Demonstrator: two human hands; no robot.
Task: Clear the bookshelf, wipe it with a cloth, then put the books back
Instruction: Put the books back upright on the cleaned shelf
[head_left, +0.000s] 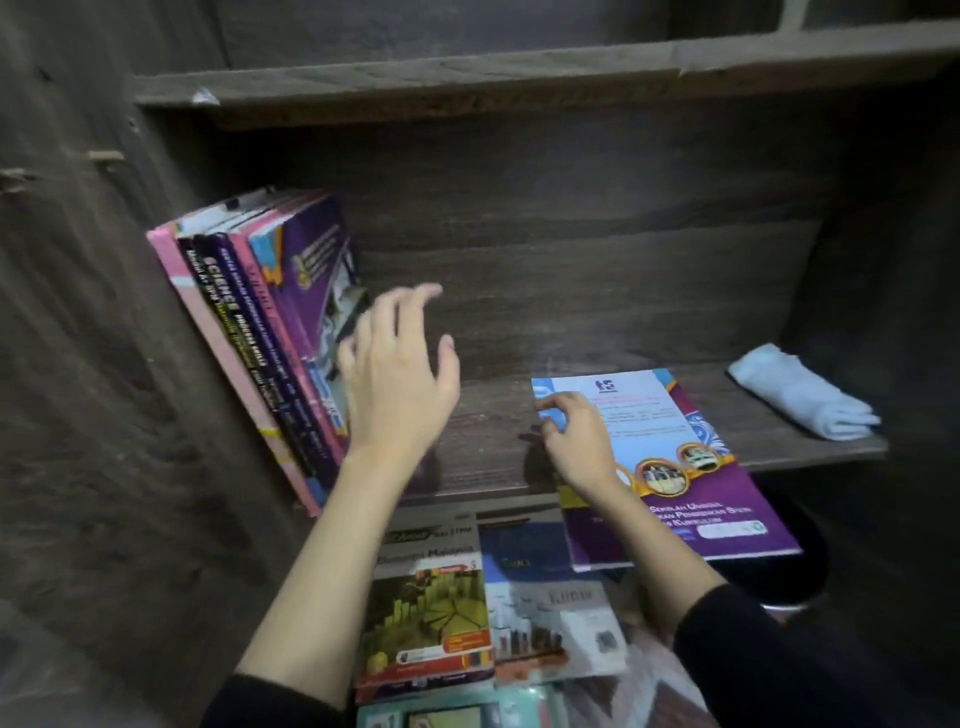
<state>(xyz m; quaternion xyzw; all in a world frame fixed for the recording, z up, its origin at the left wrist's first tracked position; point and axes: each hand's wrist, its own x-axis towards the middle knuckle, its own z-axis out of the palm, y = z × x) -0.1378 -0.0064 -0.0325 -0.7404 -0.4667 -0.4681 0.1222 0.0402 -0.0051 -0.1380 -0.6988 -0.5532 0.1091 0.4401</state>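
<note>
Several books (249, 332) lean against the left wall of the dark wooden shelf (493, 431). My left hand (397, 374) hovers open right beside them, fingers spread, at the purple cover of the outermost one. A purple and light-blue book (670, 467) lies flat on the shelf board, overhanging its front edge. My right hand (576, 441) pinches its left edge near the far corner. A folded white cloth (800, 397) lies at the right end of the shelf.
Below the shelf edge, several books lie flat in a pile (431, 603), a grey-blue one (550, 623) beside a yellow-green one. An upper shelf board (467, 83) runs overhead. A dark round object (779, 561) sits low at the right.
</note>
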